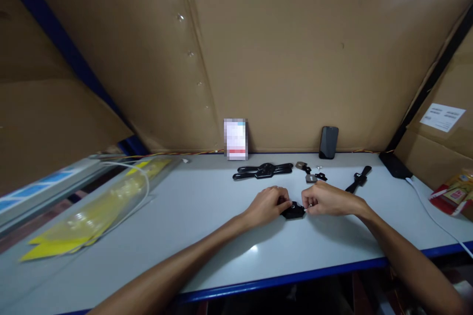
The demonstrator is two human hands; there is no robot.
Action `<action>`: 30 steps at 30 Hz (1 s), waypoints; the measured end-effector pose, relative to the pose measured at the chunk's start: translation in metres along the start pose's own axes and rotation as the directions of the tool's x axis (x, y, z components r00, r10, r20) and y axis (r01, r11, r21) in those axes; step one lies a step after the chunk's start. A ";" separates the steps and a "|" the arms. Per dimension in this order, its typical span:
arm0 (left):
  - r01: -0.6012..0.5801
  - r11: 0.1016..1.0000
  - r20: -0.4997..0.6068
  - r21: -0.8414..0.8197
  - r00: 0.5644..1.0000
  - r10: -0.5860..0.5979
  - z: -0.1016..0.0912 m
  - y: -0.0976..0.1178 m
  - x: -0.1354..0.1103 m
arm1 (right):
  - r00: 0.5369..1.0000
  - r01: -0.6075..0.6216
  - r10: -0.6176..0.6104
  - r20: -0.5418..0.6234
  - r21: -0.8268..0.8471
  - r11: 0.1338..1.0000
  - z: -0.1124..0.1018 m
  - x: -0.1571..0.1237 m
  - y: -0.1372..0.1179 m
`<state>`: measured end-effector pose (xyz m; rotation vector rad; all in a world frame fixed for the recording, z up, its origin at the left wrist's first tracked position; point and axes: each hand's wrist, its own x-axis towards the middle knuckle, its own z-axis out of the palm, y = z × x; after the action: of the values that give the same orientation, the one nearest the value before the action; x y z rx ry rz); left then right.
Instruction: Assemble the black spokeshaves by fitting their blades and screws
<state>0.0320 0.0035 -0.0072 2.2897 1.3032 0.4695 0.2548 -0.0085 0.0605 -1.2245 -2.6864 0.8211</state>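
Both my hands meet at the middle of the white table [207, 226] over a small black flat part [294, 212]. My left hand [268, 205] is closed, its fingers pinching the part's left side. My right hand [323, 199] is closed too, its fingertips pinched at the part's right edge on something tiny that I cannot make out. Just behind my hands lie small brown and black pieces [309, 173] and a tiny silver bit [319, 168].
Two black strap-like parts [263, 171] lie further back, another black strap [358, 179] to the right. A dark phone [328, 142] and a white card [235, 139] lean on the cardboard wall. A yellow plastic-wrapped bundle [96, 206] lies left; a white cable [432, 211] and snack packet [453, 194] right.
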 end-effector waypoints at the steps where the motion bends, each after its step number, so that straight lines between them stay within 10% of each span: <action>1: 0.001 1.000 0.000 0.000 1.000 -0.001 0.000 0.000 0.000 | 0.999 0.001 0.001 -0.044 0.045 0.999 0.001 0.003 0.002; 6: 0.003 1.000 0.003 0.009 1.000 -0.003 0.000 0.000 0.001 | 0.972 0.022 0.043 -0.232 0.270 0.963 0.018 0.022 0.017; 19: -0.005 1.000 -0.003 0.023 1.000 0.005 0.001 0.000 0.002 | 0.989 0.033 0.054 -0.135 0.572 0.820 0.035 0.036 0.038; 30: -0.025 0.999 -0.015 0.045 1.000 0.026 -0.003 0.008 0.001 | 0.976 0.002 0.077 -0.205 0.363 0.932 0.034 0.035 0.025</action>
<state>0.0369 0.0015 -0.0005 2.3462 1.3060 0.4717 0.2386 0.0150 0.0136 -1.1981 -2.2205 1.0608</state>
